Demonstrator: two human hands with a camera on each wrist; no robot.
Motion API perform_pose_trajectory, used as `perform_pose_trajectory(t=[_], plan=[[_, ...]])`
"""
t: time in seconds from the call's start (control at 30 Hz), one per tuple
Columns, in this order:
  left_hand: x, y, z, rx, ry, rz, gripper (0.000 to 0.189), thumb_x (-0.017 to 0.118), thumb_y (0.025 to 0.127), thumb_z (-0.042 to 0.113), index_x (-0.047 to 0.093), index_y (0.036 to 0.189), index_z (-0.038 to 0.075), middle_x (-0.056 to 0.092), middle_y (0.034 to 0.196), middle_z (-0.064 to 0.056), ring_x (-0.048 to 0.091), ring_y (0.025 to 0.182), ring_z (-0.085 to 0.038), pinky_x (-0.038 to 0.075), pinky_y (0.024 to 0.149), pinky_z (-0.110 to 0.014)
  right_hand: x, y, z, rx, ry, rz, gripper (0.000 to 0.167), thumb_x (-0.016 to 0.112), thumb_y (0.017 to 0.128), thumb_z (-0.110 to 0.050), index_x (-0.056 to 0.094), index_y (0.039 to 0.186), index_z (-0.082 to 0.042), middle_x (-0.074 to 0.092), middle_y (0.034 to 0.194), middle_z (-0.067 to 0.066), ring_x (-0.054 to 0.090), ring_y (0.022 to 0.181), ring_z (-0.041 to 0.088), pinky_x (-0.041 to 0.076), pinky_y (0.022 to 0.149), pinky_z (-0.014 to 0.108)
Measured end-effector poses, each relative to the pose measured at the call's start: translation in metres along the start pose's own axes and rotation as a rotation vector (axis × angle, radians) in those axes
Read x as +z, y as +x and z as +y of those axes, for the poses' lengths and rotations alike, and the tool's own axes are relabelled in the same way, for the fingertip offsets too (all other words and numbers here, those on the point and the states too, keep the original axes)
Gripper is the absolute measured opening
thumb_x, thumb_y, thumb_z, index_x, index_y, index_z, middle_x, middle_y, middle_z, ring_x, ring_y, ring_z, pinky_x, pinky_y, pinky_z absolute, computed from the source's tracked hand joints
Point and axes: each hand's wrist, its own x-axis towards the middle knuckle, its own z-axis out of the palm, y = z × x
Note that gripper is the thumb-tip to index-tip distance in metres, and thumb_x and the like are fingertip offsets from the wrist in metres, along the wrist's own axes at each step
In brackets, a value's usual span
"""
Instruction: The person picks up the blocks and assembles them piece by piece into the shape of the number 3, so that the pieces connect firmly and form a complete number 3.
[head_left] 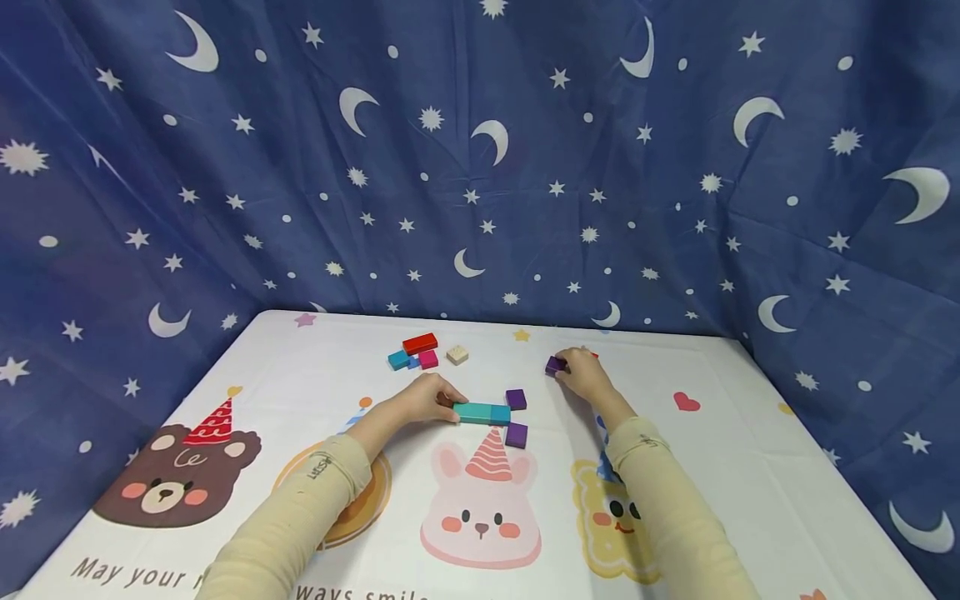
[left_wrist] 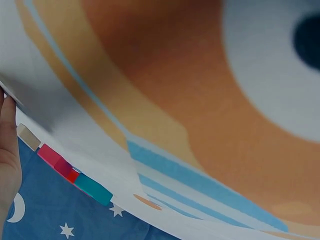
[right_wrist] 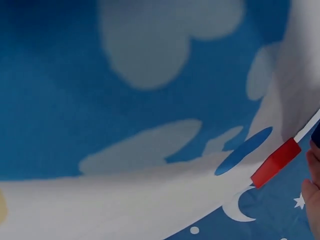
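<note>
My left hand [head_left: 429,398] pinches the left end of a long teal block [head_left: 472,413] lying on the table, thumb on the near side. A bluer square block [head_left: 500,415] sits at its right end. Two purple blocks lie close to that end, one behind [head_left: 516,400] and one in front [head_left: 516,435]. Farther back and to the right, my right hand [head_left: 587,375] holds another purple block [head_left: 554,366] by its fingertips. A red block [right_wrist: 276,162] shows beside this hand in the right wrist view; in the head view the hand mostly hides it.
Behind my left hand lies a loose group: a red block [head_left: 420,342], a blue block [head_left: 399,360], a pink block [head_left: 428,360] and a beige block [head_left: 457,355]. The white tablecloth [head_left: 705,475] has printed animals. A blue star-patterned curtain [head_left: 420,225] hangs along the table's back edge.
</note>
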Motion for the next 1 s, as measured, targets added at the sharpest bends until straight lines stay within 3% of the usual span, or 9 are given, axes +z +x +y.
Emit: perform_pose_trajectory(t=[0.13, 0.27, 0.4, 0.53, 0.77, 1.0], plan=[[-0.001, -0.002, 0.001, -0.003, 0.0, 0.004, 0.029, 0.075, 0.078, 0.009, 0.071, 0.105, 0.0, 0.072, 0.103, -0.014, 0.069, 0.089, -0.019, 0.055, 0.083, -0.028, 0.0, 0.0, -0.006, -0.001, 0.012, 0.006, 0.036, 0.068, 0.083, -0.004, 0.06, 0.115, 0.012, 0.063, 0.107, 0.027, 0.063, 0.095, 0.033, 0.053, 0.083, 0.041], [-0.001, -0.002, 0.0, 0.002, -0.004, 0.01, 0.03, 0.076, 0.078, 0.008, 0.071, 0.106, -0.001, 0.071, 0.103, -0.015, 0.069, 0.089, -0.019, 0.055, 0.083, -0.028, -0.002, -0.001, -0.011, -0.005, 0.04, 0.03, 0.044, 0.068, 0.084, -0.007, 0.056, 0.122, 0.012, 0.058, 0.1, 0.025, 0.056, 0.083, 0.026, 0.051, 0.073, 0.036], [0.0, -0.001, 0.0, 0.002, -0.013, 0.01, 0.029, 0.076, 0.077, 0.008, 0.071, 0.105, -0.001, 0.071, 0.103, -0.015, 0.07, 0.09, -0.02, 0.055, 0.083, -0.028, -0.004, -0.004, -0.011, -0.011, 0.082, 0.064, 0.047, 0.066, 0.084, -0.006, 0.053, 0.126, 0.009, 0.051, 0.097, 0.022, 0.049, 0.079, 0.023, 0.048, 0.07, 0.034], [0.001, -0.002, 0.0, -0.005, -0.022, 0.008, 0.029, 0.076, 0.077, 0.008, 0.071, 0.105, 0.0, 0.072, 0.103, -0.015, 0.07, 0.091, -0.02, 0.055, 0.083, -0.028, -0.004, -0.008, -0.008, -0.005, 0.15, 0.099, 0.045, 0.067, 0.083, -0.006, 0.054, 0.123, 0.008, 0.047, 0.096, 0.02, 0.053, 0.077, 0.022, 0.05, 0.069, 0.033], [0.001, -0.001, 0.001, -0.001, -0.014, 0.009, 0.029, 0.075, 0.078, 0.008, 0.071, 0.105, -0.001, 0.071, 0.103, -0.015, 0.07, 0.091, -0.021, 0.055, 0.084, -0.029, -0.012, -0.015, -0.016, 0.047, 0.317, 0.118, 0.044, 0.073, 0.079, -0.007, 0.057, 0.116, 0.011, 0.059, 0.108, 0.027, 0.063, 0.084, 0.03, 0.055, 0.075, 0.04], [0.0, -0.002, 0.001, -0.005, -0.008, 0.008, 0.03, 0.076, 0.078, 0.009, 0.071, 0.106, 0.0, 0.071, 0.103, -0.015, 0.069, 0.091, -0.021, 0.055, 0.084, -0.029, -0.015, -0.023, -0.023, 0.08, 0.346, 0.144, 0.045, 0.078, 0.076, -0.016, 0.062, 0.111, 0.007, 0.068, 0.087, 0.018, 0.063, 0.071, 0.022, 0.054, 0.064, 0.031]])
